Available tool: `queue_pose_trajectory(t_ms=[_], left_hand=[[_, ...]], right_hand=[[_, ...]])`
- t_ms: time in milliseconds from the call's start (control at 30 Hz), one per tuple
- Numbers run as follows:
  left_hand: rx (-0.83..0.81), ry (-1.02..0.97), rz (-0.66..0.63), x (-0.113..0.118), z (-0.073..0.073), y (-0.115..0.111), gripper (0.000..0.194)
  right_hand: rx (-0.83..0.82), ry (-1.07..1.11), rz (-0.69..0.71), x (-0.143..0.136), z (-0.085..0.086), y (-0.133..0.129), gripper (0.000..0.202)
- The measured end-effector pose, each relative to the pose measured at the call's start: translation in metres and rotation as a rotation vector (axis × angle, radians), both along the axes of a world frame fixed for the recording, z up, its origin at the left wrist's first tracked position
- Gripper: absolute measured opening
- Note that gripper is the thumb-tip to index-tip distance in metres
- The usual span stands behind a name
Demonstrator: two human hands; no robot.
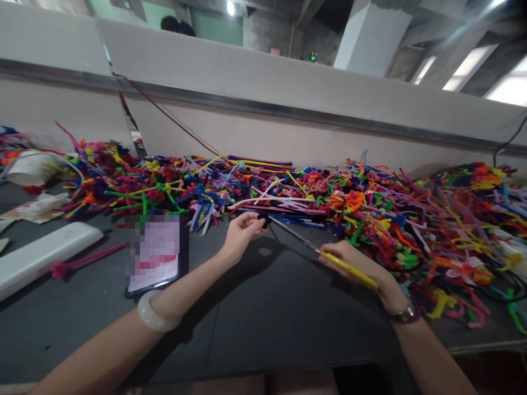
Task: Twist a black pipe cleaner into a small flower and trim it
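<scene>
Forearms (pixel 102 345) nearest. Left hand (pixel 242 235) pinching small black piece (pixel 263 221); right hand (pixel 360 258) gripping yellow-handled tool (pixel 349 269), tip just beside it. Pipe cleaners (pixel 288 189) heaped far side.

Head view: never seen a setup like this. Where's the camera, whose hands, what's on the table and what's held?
No robot here: these are a person's bare hands, seen by a camera worn on that person's head, looking forward and down. The left hand pinches a small black piece. The right hand grips a yellow-handled metal tool, its tip close to that piece; its exact type is unclear. On the dark table, a heap of colourful fuzzy stems runs along the back, with a phone and a long white case at left.
</scene>
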State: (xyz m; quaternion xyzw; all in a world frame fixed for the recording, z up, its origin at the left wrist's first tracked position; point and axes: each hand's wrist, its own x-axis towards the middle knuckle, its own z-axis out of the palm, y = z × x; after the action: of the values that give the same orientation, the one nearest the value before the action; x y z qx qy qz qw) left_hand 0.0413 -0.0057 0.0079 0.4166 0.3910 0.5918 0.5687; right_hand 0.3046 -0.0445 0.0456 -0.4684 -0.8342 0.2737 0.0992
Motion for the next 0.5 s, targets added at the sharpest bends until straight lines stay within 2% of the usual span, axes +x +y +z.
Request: queue_pose_trajectory(t_ms=[500], left_hand=[[0.015,0.047,0.042,0.0006,0.0,0.0007,0.025]], right_hand=[[0.03,-0.023,0.017,-0.0003,-0.0023,0.001,0.04]])
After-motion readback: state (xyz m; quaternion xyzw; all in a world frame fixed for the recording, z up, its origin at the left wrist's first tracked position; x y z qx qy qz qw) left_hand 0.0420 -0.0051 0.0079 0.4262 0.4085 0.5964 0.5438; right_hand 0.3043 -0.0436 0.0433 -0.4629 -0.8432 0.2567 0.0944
